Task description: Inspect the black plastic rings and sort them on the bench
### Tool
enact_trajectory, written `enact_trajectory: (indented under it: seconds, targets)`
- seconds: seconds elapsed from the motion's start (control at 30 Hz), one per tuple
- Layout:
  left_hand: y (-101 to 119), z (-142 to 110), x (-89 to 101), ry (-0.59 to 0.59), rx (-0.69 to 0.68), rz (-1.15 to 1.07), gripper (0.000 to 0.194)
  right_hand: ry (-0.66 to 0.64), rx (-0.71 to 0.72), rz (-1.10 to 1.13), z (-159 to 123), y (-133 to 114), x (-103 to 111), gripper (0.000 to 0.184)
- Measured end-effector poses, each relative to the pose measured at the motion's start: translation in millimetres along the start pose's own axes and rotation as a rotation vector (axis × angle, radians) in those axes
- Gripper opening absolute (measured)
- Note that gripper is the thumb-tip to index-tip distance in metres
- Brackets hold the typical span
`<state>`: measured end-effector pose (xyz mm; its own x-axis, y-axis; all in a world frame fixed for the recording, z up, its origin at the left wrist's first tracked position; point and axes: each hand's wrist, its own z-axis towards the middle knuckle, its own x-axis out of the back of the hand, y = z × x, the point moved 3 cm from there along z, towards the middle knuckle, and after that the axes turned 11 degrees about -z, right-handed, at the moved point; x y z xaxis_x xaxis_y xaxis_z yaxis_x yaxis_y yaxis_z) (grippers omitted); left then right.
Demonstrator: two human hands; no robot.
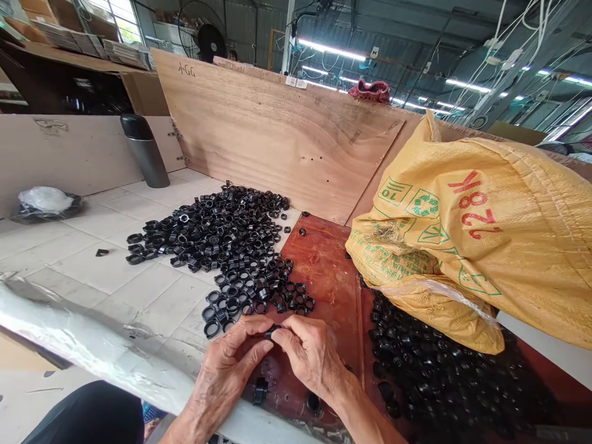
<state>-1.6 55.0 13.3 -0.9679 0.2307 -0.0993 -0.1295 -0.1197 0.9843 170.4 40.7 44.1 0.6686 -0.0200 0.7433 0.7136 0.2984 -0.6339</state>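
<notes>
Between the fingertips of both hands is a small black plastic ring (272, 332), partly covered by the fingers. My left hand (231, 357) is closed in a pinch on its left side. From the right, the thumb and forefinger of my right hand (308, 351) press on the same ring. Just beyond my fingers spreads a heap of black plastic rings (217, 228), its near edge close to my left hand. A loose black part (260, 391) lies below, between my wrists, and another dark round part (313, 402) sits by my right wrist.
A yellow woven sack (472, 228) leans at right over a second pile of black parts (416, 364). Behind the heap stands a plywood board (277, 129). At left are a dark flask (145, 151) and a plastic-wrapped bundle (46, 202). Plastic-wrapped edging (92, 345) borders the table's front.
</notes>
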Motion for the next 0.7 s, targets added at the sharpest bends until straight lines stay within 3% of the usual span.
enact_trajectory:
  seconds: [0.07,0.17,0.27,0.37,0.5,0.6,0.7]
  targets:
    - [0.7,1.2,-1.2,-0.007,0.025,-0.032,0.017,0.033,-0.023,-0.015,-0.1,0.0,-1.1,0.029]
    - [1.3,2.0,-2.9,0.008,0.103,-0.131,0.022,0.064,-0.035,0.054,0.0,-2.0,0.3,0.013]
    - [0.7,1.7,-1.8,0.066,0.154,-0.191,0.029,0.028,0.034,0.089,0.1,-4.6,2.2,0.021]
    - [-0.1,1.4,-0.5,0.08,0.172,-0.187,0.034,0.005,0.054,0.031,-0.1,-2.3,1.5,0.014]
    - [0.2,1.4,-1.6,0.044,0.189,-0.169,0.039,0.056,0.01,-0.074,0.1,-0.1,2.3,0.038]
    - [1.1,1.0,-2.6,0.068,0.218,-0.196,0.043,0.07,0.021,0.0,0.4,-3.6,6.1,0.019]
    - [4.0,0.5,-3.9,0.074,0.243,-0.208,0.044,0.043,0.035,0.019,0.2,-5.4,8.2,0.018]
